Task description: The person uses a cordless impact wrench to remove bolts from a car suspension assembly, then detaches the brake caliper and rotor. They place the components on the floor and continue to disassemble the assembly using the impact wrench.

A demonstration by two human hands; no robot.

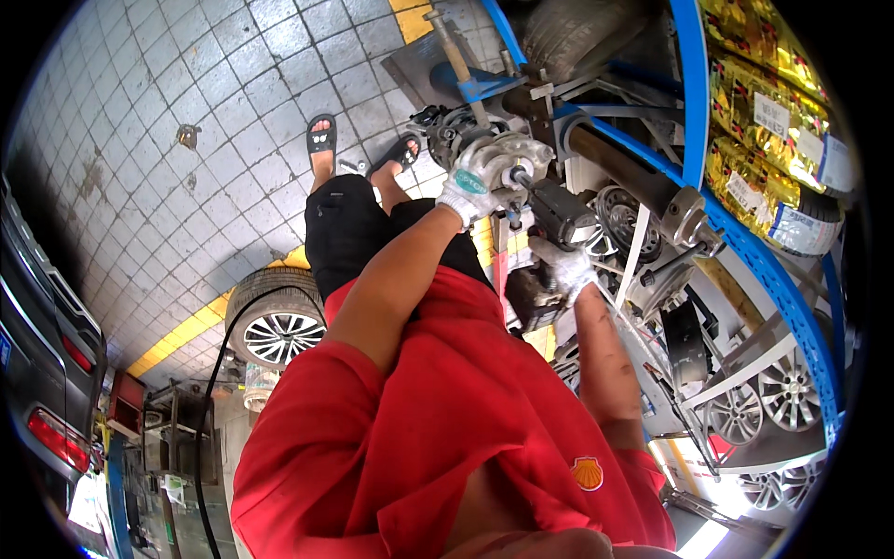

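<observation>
the power tool is sitting at two o'clock from centre, its nose pointing toward ten. the gloved left hand, forearm slanting toward one, is clamping around the nose; the gloved right hand, at three o'clock, is gripping the handle.

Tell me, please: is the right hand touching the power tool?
Touching. The head view shows the gloved right hand wrapped around the handle of the power tool.
</observation>
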